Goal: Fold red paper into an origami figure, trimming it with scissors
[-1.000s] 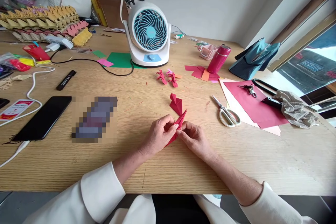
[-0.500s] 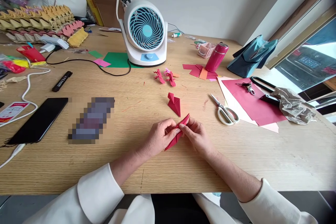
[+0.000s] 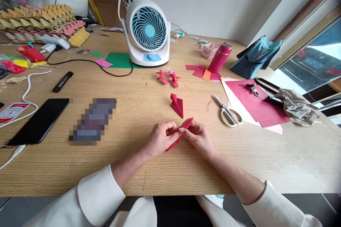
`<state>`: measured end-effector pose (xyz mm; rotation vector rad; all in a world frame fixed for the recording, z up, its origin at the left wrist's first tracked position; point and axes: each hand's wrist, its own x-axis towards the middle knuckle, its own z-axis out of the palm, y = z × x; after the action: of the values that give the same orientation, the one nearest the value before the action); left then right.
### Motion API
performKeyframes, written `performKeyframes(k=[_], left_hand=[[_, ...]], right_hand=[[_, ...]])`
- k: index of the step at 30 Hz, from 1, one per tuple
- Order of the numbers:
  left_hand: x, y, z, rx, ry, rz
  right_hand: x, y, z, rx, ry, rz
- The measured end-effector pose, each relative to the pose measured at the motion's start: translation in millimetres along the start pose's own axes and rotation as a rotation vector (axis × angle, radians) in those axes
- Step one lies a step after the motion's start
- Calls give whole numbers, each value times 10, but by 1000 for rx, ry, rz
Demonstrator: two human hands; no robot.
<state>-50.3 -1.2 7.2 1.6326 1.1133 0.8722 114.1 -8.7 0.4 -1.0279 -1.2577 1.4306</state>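
Note:
Between my two hands is a narrow piece of folded red paper [image 3: 187,123], slanting from lower left to upper right just above the table. My left hand [image 3: 163,137] pinches its left side with thumb and forefinger. On the other side, my right hand [image 3: 199,137] grips the paper, thumb pressed on its near face. The fingers hide the paper's middle. Just beyond lies another folded red paper piece [image 3: 177,105], kite-like with a pointed end. Farther back are two small red origami figures [image 3: 161,77].
White-handled scissors [image 3: 231,117] lie to the right, near red paper sheets [image 3: 253,103]. A fan [image 3: 149,33] stands at the back, with a red bottle [image 3: 220,57] and a teal bag [image 3: 255,58] to its right. A black tablet [image 3: 39,120] and a marker [image 3: 63,82] lie left.
The folded paper has turned slightly in my fingers and its near face now shows narrower. My right thumb has shifted a little left, closer to my left thumb.

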Motion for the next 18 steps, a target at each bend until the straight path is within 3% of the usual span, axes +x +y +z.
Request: performKeyframes(k=[10,18], left_hand=[[28,-6,-4,19,-28,-18],[27,-34,-27,19,-88,-31]], right_hand=[[-1,27,-64,-36,67,-34],[19,-39,-101,59,162,3]])
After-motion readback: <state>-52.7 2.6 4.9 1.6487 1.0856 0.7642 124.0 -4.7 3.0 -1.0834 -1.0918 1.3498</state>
